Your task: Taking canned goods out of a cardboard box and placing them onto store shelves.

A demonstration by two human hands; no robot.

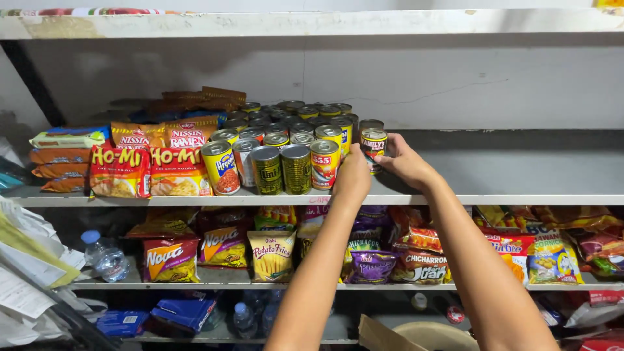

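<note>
Both hands (380,166) grip one dark-labelled can (373,147).

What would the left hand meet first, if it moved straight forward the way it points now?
The left hand points up and toward the back of the shelf. The red-labelled can stands just left of it, so that can or the gold-topped one behind probably comes first; depth is unclear.
</note>
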